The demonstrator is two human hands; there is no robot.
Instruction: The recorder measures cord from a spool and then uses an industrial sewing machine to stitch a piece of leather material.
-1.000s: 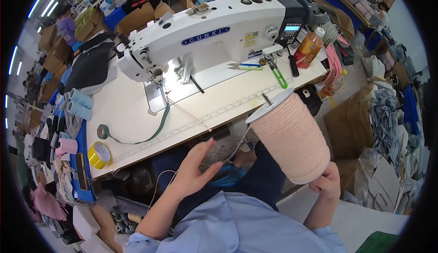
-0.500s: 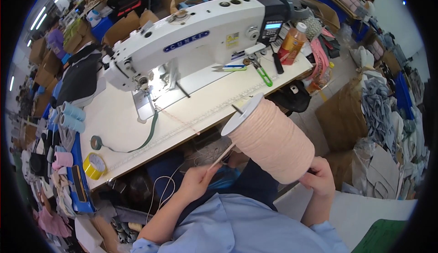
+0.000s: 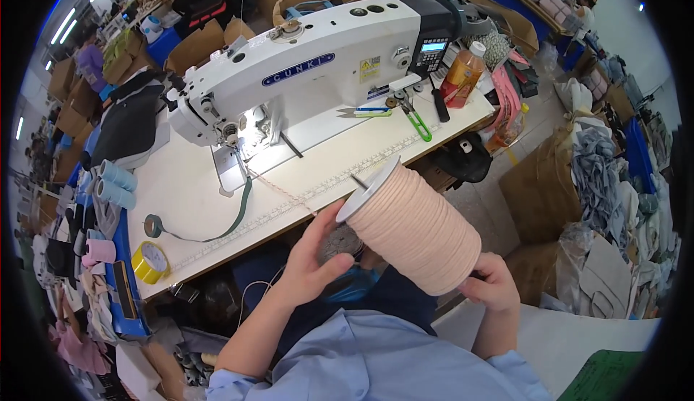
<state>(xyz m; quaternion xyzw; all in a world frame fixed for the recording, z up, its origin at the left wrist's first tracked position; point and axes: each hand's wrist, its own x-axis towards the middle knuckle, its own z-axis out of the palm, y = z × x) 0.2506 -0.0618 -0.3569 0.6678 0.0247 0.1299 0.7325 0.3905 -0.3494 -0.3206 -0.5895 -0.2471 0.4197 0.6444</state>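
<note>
A big spool of pale pink cord (image 3: 416, 231) is tilted in front of my body, over the table's front edge. Its grey end disc (image 3: 367, 190) faces up and left, and a thin dark rod (image 3: 358, 181) pokes out of the middle. My right hand (image 3: 495, 285) is closed at the spool's lower end; what its fingers grip there is partly hidden. My left hand (image 3: 312, 260) is open, thumb apart, with its stretched fingertips at the disc's rim. Beyond the spool stands a white sewing machine (image 3: 303, 54), its lamp lit over the needle area.
On the white table (image 3: 181, 191) lie green tape (image 3: 242, 209), a yellow tape roll (image 3: 150, 262), thread snips (image 3: 416, 121) and scissors (image 3: 365, 112). An orange drink bottle (image 3: 463, 76) stands at the right. Light blue thread cones (image 3: 116, 184) are at the left, and cardboard boxes (image 3: 538, 177) at the right.
My left hand has let the cord out of its pinch, spread its fingers and risen to the disc. The spool and my right hand have shifted slightly left.
</note>
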